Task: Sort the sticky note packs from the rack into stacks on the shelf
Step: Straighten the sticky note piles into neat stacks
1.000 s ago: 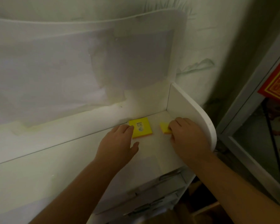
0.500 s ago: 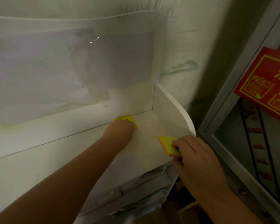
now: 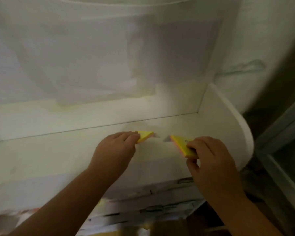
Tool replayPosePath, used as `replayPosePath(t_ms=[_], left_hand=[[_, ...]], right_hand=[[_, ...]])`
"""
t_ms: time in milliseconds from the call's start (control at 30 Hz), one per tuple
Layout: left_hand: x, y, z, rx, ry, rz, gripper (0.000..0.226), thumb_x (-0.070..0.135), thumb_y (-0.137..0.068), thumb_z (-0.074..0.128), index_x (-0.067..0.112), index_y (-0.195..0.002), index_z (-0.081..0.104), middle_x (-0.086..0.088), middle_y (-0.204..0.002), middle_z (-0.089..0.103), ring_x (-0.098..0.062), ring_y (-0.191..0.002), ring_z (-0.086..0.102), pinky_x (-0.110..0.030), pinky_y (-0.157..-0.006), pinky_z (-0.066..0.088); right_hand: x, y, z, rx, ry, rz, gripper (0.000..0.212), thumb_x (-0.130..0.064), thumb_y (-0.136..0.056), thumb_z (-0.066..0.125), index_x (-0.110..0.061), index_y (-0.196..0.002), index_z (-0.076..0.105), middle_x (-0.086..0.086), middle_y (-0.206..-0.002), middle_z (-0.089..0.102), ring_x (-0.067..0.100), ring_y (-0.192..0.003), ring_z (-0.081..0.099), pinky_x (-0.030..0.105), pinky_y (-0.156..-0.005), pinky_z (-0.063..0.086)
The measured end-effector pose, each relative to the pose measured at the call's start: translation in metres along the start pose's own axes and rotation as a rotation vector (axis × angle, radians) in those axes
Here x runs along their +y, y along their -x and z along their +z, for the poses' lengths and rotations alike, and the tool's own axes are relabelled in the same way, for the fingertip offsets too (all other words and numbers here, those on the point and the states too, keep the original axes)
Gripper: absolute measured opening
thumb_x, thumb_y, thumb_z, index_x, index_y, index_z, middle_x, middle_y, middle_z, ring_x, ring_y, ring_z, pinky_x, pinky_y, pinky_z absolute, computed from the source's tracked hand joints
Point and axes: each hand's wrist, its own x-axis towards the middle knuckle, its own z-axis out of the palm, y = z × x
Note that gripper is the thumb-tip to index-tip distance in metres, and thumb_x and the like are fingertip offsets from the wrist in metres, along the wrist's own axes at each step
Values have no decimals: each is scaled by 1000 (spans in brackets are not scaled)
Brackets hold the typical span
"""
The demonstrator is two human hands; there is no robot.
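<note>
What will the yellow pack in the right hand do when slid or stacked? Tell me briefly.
The yellow sticky note pack, pinched at its edge by the right hand, looks flat and blocky, so it likely stays stiff and won't roll. Probably light, since a few fingers hold it. It may slide easily on the smooth white shelf.

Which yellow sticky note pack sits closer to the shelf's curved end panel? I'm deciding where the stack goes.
The pack in the right hand, the right-hand pack. It lies beside the end panel; the left hand holds the other pack farther off.

Both sticky note packs are bright yellow with a pinkish-orange edge: the left pack (image 3: 145,135) and the right pack (image 3: 182,145), which bears small dark print. The shelf (image 3: 61,155) is plain white.
</note>
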Motion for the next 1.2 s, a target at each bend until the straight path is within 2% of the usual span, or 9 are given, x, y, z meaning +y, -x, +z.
replayPosePath(t_ms=[100, 233, 400, 467, 600, 733, 900, 1033, 1200], left_hand=[[-18, 31, -23, 61, -11, -35, 34, 19, -82, 54, 13, -111, 71, -6, -110, 73, -27, -94, 71, -36, -79, 56], [-48, 78, -52, 157, -24, -97, 32, 14, -83, 62, 10, -114, 71, -8, -113, 72, -27, -98, 69, -37, -86, 53], [-90, 144, -86, 244, -64, -198, 31, 11, -84, 67, 12, -115, 70, -5, -113, 71, -25, -97, 67, -36, -83, 52], [-107, 179, -101, 270, -79, -232, 31, 11, -86, 68, 12, -117, 69, -5, -115, 69, -26, -99, 65, -38, -83, 52], [-139, 261, -143, 343, -162, -289, 27, 15, -91, 66, 9, -117, 68, -9, -116, 68, -29, -100, 62, -40, -86, 49], [-171, 354, -185, 429, -226, -377, 29, 23, -96, 60, 7, -120, 68, -10, -120, 66, -30, -105, 60, -41, -90, 45], [-218, 461, -220, 420, -324, -503, 32, 25, -101, 48, 8, -121, 67, -11, -120, 67, -31, -103, 61, -44, -85, 47], [-251, 543, -237, 364, -384, -656, 32, 15, -88, 63, 7, -119, 68, -10, -115, 68, -33, -97, 61, -45, -82, 48], [-272, 627, -248, 305, -374, -833, 33, 16, -87, 67, 11, -119, 69, -7, -114, 67, -32, -95, 60, -45, -79, 50]], right_hand=[[-23, -17, 22, 3, -7, -85, 37, -2, -64, 83, -3, -98, 68, 14, -99, 65, 31, -91, 59, 40, -82, 53], [-68, -37, 42, 12, -61, -176, 35, -1, -65, 78, -2, -98, 68, 15, -98, 64, 30, -91, 55, 33, -83, 47], [-140, -49, 58, 29, -105, -282, 37, 4, -62, 77, -2, -98, 68, 14, -99, 63, 29, -92, 50, 36, -82, 40], [-177, -48, 64, 46, -121, -321, 35, 4, -65, 75, -2, -98, 68, 15, -98, 64, 30, -92, 49, 37, -82, 40], [-267, -33, 71, 49, -164, -413, 29, -8, -72, 63, -4, -100, 69, 13, -100, 65, 31, -94, 53, 38, -86, 41], [-367, -7, 78, 46, -263, -498, 29, -9, -70, 64, -6, -98, 70, 11, -99, 65, 29, -93, 52, 37, -86, 41], [-479, 26, 93, -20, -344, -629, 23, -11, -75, 70, -7, -97, 68, 9, -98, 63, 28, -91, 54, 34, -82, 43], [-566, 56, 104, -88, -401, -769, 28, -17, -74, 72, -10, -101, 67, 7, -102, 64, 22, -95, 56, 32, -79, 50], [-646, 81, 136, -132, -477, -939, 24, -6, -79, 59, -11, -100, 67, 5, -102, 61, 27, -94, 57, 39, -78, 52]])
